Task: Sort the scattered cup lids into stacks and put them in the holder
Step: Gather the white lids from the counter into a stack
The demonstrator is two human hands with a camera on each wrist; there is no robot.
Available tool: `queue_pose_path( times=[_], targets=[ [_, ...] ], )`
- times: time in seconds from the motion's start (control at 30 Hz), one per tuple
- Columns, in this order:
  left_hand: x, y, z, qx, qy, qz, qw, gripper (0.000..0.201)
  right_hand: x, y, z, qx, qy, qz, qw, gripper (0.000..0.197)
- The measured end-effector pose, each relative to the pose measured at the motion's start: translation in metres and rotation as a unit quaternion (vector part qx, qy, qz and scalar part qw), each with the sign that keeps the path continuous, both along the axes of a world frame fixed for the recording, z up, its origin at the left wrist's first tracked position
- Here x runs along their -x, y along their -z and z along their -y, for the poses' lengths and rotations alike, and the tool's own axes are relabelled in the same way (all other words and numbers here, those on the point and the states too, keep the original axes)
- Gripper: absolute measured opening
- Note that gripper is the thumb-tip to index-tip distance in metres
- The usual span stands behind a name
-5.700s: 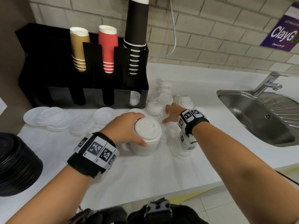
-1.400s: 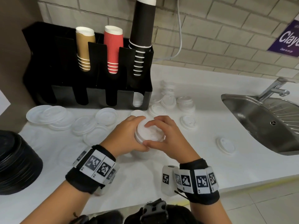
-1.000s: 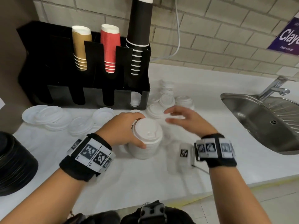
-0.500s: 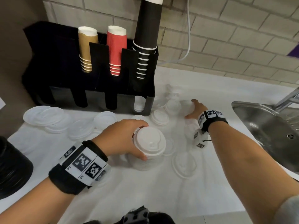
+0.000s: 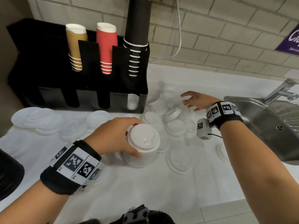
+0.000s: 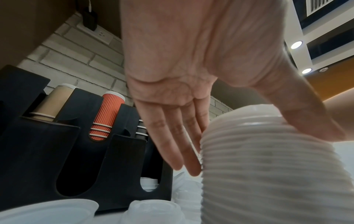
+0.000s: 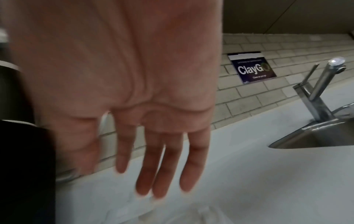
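A tall stack of white domed lids (image 5: pixel 143 147) stands on the white counter, and my left hand (image 5: pixel 127 139) grips it near the top, thumb on the near side and fingers on the far side. The left wrist view shows the ribbed stack (image 6: pixel 268 174) between thumb and fingers. My right hand (image 5: pixel 190 101) hovers with its fingers (image 7: pixel 162 166) spread and empty over loose white lids (image 5: pixel 173 113) right of the black holder (image 5: pixel 80 75). The holder's rightmost lower slot shows a few white lids (image 5: pixel 132 102).
Clear flat lids (image 5: pixel 40 118) lie along the holder's front at left, and another clear lid (image 5: pixel 179 160) lies right of the stack. Brown, red and black cups fill the holder's top. A steel sink (image 5: pixel 275 126) with tap (image 5: pixel 281 92) is at right; black lids (image 5: pixel 9 175) are stacked at far left.
My right hand left the top of the stack and reached out to the loose lids beside the holder, where its fingers are now spread. The left hand kept its hold on the stack.
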State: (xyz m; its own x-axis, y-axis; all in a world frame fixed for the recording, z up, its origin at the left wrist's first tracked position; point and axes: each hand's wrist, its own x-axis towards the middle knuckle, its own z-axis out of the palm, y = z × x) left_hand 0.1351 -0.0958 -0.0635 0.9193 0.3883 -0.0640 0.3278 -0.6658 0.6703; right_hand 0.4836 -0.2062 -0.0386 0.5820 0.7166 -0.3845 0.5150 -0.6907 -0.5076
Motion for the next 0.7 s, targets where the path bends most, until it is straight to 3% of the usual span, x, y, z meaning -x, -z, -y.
queue_pose_path(
  times=[0.07, 0.13, 0.3, 0.57, 0.7],
  targets=[
    [0.0, 0.0, 0.0, -0.002, 0.001, 0.001, 1.0, 0.074, -0.01, 0.008, -0.003, -0.003, 0.057, 0.081, 0.995, 0.033],
    [0.0, 0.0, 0.0, -0.004, 0.001, 0.001, 1.0, 0.073, -0.016, 0.02, -0.004, 0.066, 0.05, 0.143, 0.986, 0.042],
    [0.0, 0.002, -0.002, -0.004, 0.001, 0.0, 1.0, 0.073, -0.008, 0.049, -0.008, 0.151, -0.014, 0.163, 0.975, 0.074],
    [0.001, 0.005, -0.001, 0.01, -0.001, 0.007, 1.0, 0.075, 0.0, 0.055, -0.008, 0.142, 0.032, 0.223, 0.964, 0.055],
    [0.003, 0.009, 0.0, 0.025, -0.007, 0.025, 0.999, 0.08, 0.02, 0.019, 0.002, 0.023, 0.067, 0.171, 0.983, 0.055]
  ],
)
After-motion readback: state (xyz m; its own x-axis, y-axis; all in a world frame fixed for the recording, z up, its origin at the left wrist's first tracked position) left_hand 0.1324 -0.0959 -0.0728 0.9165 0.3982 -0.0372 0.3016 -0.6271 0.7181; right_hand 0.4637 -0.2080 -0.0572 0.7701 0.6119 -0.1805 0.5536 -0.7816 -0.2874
